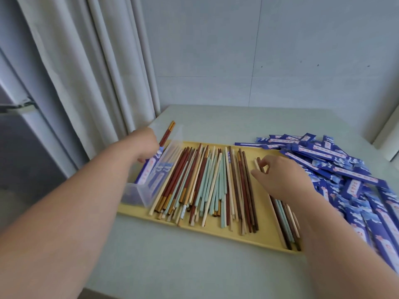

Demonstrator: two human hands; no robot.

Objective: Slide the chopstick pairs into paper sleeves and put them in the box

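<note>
Head view. I judged the task to be at an early stage: only a few filled sleeves showed in the clear box beneath my left hand. Many loose chopsticks lay on the tray between my hands, and empty sleeves were heaped just right of my right hand. The left hand gripped a sleeved pair over the box; the right pinched two stick ends on the tray.
</note>
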